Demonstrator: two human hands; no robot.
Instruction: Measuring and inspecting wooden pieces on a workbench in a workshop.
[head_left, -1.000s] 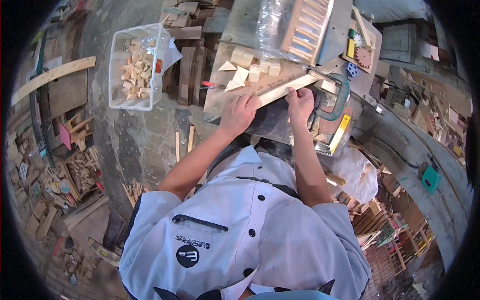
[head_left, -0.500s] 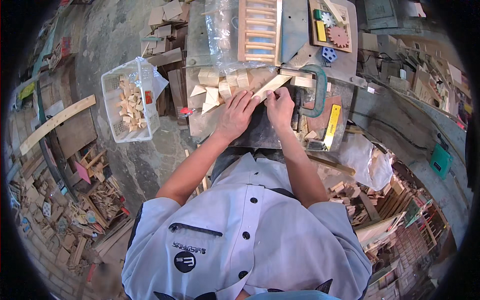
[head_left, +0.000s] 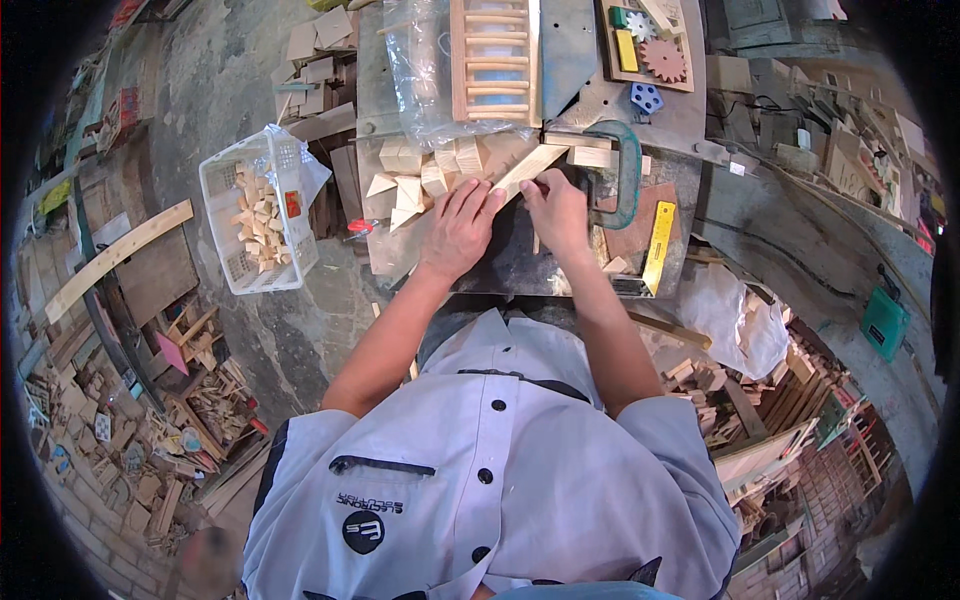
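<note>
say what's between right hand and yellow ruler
In the head view, part of the teal clamp and a reddish board lie between your right hand and the ruler.

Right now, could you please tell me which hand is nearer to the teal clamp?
The right hand: it is just left of the teal clamp, at the wooden strip. The left hand is farther left, on the right hand's far side from the clamp.

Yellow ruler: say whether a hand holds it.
No, the yellow ruler lies apart from the left hand and right hand, both at the wood strip.
</note>
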